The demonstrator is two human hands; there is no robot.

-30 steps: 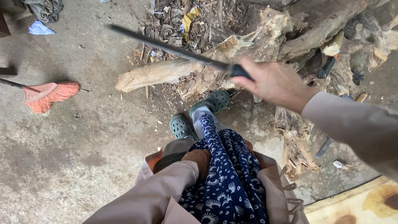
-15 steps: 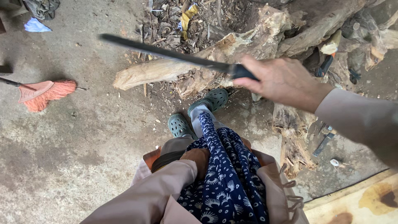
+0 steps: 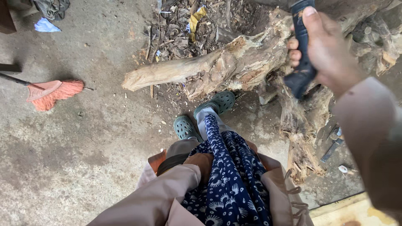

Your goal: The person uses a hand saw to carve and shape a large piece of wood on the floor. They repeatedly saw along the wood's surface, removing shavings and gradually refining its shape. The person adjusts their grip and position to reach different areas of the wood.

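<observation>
My right hand (image 3: 324, 52) is raised at the upper right, shut on the dark handle (image 3: 299, 77) of a long blade. The blade itself runs out of the top of the frame. Below and to the left of the hand lies a pale, gnarled log (image 3: 188, 71), part of a bigger root stump (image 3: 301, 146). My left hand (image 3: 204, 161) rests on my knee at the end of a beige sleeve; its fingers are hidden. My feet in green clogs (image 3: 186, 127) stand just before the log, below a dark blue patterned cloth (image 3: 228, 175).
An orange broom head (image 3: 52, 92) lies on the concrete floor (image 3: 83, 159) at the left. Dry leaves, chips and twigs (image 3: 180, 33) litter the ground behind the log. A small dark tool (image 3: 333, 146) lies by the stump, and a yellow wooden board (image 3: 356, 211) sits at the lower right.
My right hand has swung the blade up from lying across the log to upright, so the blade has left the view. The hand is now closer to the camera.
</observation>
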